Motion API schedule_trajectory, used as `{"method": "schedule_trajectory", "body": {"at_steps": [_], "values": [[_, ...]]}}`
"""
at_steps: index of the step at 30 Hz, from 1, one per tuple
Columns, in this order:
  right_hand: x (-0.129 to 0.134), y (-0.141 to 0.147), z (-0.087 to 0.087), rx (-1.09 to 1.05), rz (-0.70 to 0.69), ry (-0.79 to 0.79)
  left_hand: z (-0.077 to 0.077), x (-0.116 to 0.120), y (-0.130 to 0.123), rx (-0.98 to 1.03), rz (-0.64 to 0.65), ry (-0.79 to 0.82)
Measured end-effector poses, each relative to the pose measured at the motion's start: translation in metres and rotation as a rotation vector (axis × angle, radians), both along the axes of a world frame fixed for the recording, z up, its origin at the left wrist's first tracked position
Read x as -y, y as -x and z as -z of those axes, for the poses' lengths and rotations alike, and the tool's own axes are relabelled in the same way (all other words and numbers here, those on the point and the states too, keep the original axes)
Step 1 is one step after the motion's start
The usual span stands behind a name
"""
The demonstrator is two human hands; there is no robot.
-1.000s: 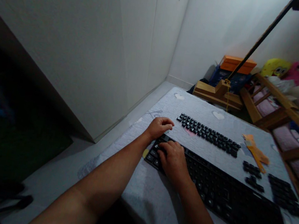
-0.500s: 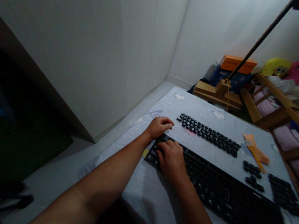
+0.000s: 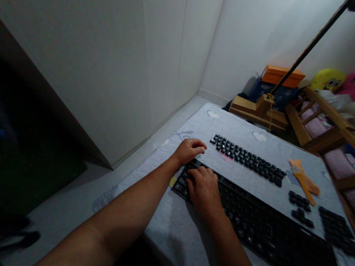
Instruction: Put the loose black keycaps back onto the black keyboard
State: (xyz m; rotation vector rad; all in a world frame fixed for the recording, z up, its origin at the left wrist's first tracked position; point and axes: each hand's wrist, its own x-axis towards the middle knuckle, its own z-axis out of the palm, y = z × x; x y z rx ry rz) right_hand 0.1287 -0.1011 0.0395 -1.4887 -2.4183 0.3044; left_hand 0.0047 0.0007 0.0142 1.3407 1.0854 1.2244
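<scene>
A long black keyboard [image 3: 264, 225] lies at a slant across the cloth-covered surface. Just past its far left corner, my left hand [image 3: 189, 151] is closed in a pinch, thumb and fingertips together; anything between them is too small to make out. My right hand [image 3: 205, 189] rests on the keyboard's left end, fingers bent over the keys and thumb held apart from them. Behind the keyboard, loose black keycaps [image 3: 247, 160] lie in rows. Smaller keycap groups [image 3: 300, 208] and a further block of keycaps [image 3: 339, 231] sit to the right.
An orange-handled brush [image 3: 305, 189] lies on an orange cloth [image 3: 311, 184] at the right. A white cabinet [image 3: 149, 56] rises on the left. Beyond the surface are a wooden stand [image 3: 258, 109] with a dark pole, an orange box [image 3: 282, 76] and a wooden bed rail [image 3: 343, 125].
</scene>
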Motion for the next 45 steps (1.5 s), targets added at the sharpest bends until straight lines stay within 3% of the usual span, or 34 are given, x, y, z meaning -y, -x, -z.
{"method": "schedule_trajectory", "body": {"at_steps": [45], "values": [[0.0,0.0016,0.0018,-0.043,0.012,0.021,-0.0026,0.001,-0.0002,-0.016,0.001,-0.006]]}}
